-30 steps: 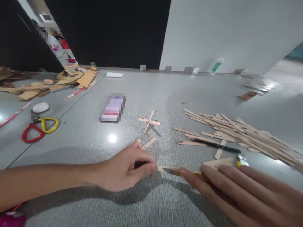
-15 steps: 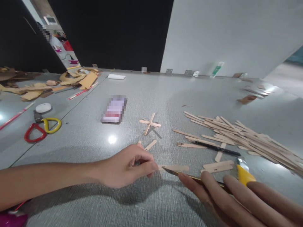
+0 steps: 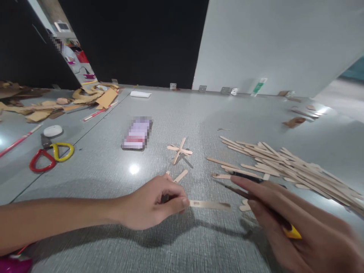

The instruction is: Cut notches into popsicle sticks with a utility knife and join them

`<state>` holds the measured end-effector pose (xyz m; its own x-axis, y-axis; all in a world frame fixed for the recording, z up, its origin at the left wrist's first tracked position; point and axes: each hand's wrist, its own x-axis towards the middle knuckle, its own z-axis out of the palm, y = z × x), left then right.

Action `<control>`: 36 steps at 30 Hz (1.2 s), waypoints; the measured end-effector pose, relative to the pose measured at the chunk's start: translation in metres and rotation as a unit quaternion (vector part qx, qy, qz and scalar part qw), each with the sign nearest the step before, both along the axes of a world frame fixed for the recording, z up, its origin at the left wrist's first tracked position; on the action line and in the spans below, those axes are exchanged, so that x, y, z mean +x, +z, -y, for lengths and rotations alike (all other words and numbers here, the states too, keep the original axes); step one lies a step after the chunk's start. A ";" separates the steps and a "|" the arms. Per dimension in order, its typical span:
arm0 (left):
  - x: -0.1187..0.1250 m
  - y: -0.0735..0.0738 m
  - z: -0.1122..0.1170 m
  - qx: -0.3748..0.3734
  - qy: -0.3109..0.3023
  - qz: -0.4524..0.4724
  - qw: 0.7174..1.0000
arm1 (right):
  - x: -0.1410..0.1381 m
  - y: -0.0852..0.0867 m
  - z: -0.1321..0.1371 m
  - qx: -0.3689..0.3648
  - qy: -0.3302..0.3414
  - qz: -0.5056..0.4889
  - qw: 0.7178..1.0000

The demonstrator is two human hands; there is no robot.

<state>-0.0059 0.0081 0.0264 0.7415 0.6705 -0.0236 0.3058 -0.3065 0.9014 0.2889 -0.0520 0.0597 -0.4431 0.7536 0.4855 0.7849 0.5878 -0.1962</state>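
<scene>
My left hand [image 3: 155,203] pinches one end of a flat wooden stick [image 3: 209,205] that lies on the grey table [image 3: 182,242]. My right hand [image 3: 287,223] is closed round a yellow utility knife [image 3: 288,229]; its blade [image 3: 227,187] points left, above and just beyond the stick. A small cross of glued sticks [image 3: 179,150] lies further back. A short cut piece [image 3: 180,175] rests near my left knuckles.
A large heap of wooden sticks [image 3: 287,165] and a black pen [image 3: 244,175] lie to the right. A phone [image 3: 137,134] lies centre left. Red and yellow scissors [image 3: 49,156], a white lump [image 3: 52,131] and cardboard scraps [image 3: 85,96] are at the far left.
My right hand has lifted the knife off the stick and swung its blade up and away to the right. My left hand keeps the stick pinned in place.
</scene>
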 end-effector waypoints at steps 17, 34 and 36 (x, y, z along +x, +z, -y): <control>0.009 -0.003 0.005 0.008 0.042 0.013 0.999 | -0.064 -0.011 0.015 -0.439 -0.076 -0.310 0.840; 0.004 0.000 0.004 -0.116 0.021 0.071 0.991 | -0.062 -0.020 0.015 -0.517 -0.138 -0.386 0.751; 0.004 0.000 0.004 -0.126 0.017 0.075 0.989 | -0.063 -0.020 0.016 -0.512 -0.155 -0.395 0.747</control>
